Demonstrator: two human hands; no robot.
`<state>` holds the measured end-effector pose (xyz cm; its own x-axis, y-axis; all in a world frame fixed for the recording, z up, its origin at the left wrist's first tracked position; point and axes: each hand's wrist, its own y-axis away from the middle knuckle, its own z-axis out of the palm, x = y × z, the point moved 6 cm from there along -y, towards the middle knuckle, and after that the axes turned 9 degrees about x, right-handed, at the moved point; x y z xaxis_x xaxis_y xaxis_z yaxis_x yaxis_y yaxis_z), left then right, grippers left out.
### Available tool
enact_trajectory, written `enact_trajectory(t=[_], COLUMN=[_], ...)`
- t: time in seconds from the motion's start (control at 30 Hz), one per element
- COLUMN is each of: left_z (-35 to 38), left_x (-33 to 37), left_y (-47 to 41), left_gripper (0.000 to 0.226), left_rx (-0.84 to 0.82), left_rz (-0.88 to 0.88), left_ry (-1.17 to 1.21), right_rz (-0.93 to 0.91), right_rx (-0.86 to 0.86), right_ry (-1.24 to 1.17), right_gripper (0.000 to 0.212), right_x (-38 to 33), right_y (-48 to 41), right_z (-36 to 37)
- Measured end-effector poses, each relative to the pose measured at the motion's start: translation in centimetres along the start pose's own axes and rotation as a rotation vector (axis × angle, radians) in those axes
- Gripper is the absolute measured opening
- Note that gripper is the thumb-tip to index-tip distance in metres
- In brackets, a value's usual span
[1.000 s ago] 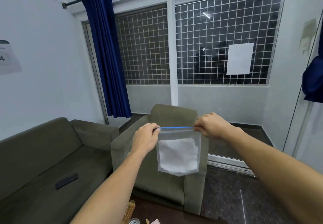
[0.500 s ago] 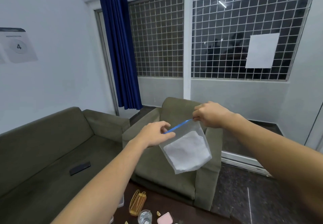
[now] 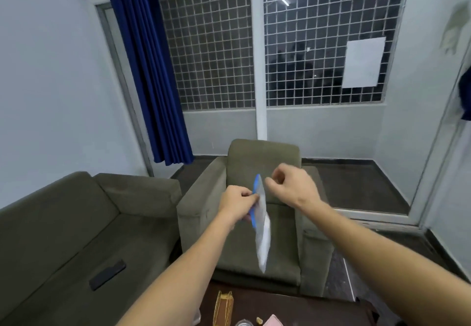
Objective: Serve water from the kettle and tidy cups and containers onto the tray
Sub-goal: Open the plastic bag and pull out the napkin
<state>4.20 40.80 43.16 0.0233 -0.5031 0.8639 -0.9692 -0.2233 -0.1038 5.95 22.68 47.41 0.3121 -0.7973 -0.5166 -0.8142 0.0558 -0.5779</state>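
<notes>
A clear zip bag (image 3: 262,234) with a blue seal strip and white powder inside hangs edge-on in the air in front of the armchair. My left hand (image 3: 235,202) pinches its blue top edge. My right hand (image 3: 290,185) is just right of the bag's top, fingers curled, apart from the bag and holding nothing. No kettle, cups or tray are in view; only the dark table's (image 3: 305,308) far edge shows at the bottom.
An olive armchair (image 3: 262,162) stands straight ahead, a matching sofa (image 3: 63,223) at left with a black phone (image 3: 107,274) on its seat. On the table edge stand a gold wire holder (image 3: 223,308), a glass rim (image 3: 243,323) and a pink item (image 3: 274,322). Blue curtain (image 3: 150,71) behind.
My right hand has let go of the bag's seal and pulled slightly away. The bag has swung from flat-on to edge-on, held by my left hand alone. The view has tilted downward.
</notes>
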Motion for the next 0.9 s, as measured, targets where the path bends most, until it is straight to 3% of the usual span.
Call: enact_trajectory(t=[0.17, 0.27, 0.4, 0.5, 0.6, 0.7, 0.8, 0.9], left_z=[0.1, 0.5, 1.0, 0.1, -0.7, -0.4, 0.4, 1.3], left_x=[-2.4, -3.4, -3.4, -2.9, -2.2, -1.4, -0.9, -0.3], left_y=[-1.2, -1.6, -1.7, -1.3, -0.8, -0.3, 0.0, 0.2], left_gripper=[0.032, 0.031, 0.023, 0.023, 0.022, 0.025, 0.024, 0.024], left_rx=[-0.062, -0.102, -0.123, 0.012, 0.117, 0.188, 0.228, 0.241], left_rz=[-0.12, -0.141, -0.17, -0.06, 0.079, 0.14, 0.171, 0.184], left_ry=[0.231, 0.254, 0.298, 0.023, -0.327, -0.458, -0.502, -0.509], right_rz=[0.42, 0.505, 0.577, 0.618, 0.589, 0.391, 0.14, 0.099], right_rx=[-0.352, -0.385, -0.353, -0.24, -0.225, -0.21, -0.096, -0.145], right_ry=[-0.361, -0.476, -0.475, -0.324, -0.097, 0.146, 0.16, 0.145], right_gripper=[0.033, 0.037, 0.024, 0.021, 0.021, 0.029, 0.023, 0.01], right_x=[-1.4, -1.5, 0.3, 2.4, 3.9, 3.6, 0.9, -1.1], right_y=[3.3, 4.2, 4.3, 3.9, 3.6, 3.7, 3.5, 3.5], right_z=[5.2, 6.1, 6.2, 5.4, 4.2, 3.4, 3.0, 3.7])
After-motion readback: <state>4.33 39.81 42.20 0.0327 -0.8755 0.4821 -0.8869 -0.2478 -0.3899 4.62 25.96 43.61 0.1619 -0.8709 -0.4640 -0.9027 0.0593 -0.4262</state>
